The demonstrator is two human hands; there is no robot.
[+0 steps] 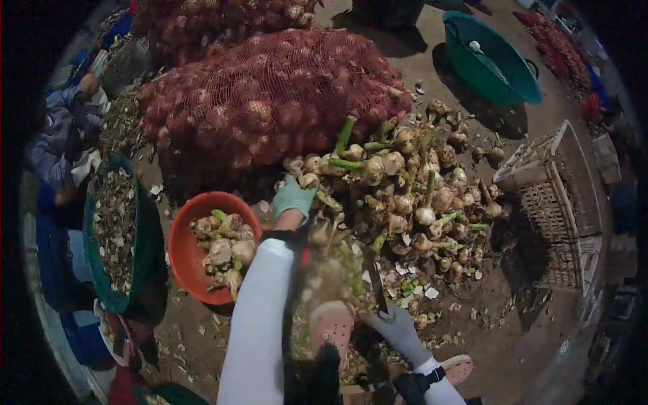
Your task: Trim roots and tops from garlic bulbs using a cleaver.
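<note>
My left hand [295, 199], in a light green glove, reaches to the near left edge of a heap of garlic bulbs [403, 204] with cut stems. Its fingers are around or against a bulb [309, 180]; how firmly is not plain. My right hand [397, 331], in a grey glove, holds a knife [375, 283] by its lower end, the dark blade pointing away from me over garlic scraps. An orange plastic bowl [177, 253] with several garlic bulbs [220, 252] stands left of my left forearm.
A full red mesh sack [273, 96] lies behind the heap. A green tub [493, 66] is at back right, a woven basket [552, 212] at right. At left stands a green tub of scraps [115, 233], beside a person [66, 136]. My pink clog [331, 326] is among scraps.
</note>
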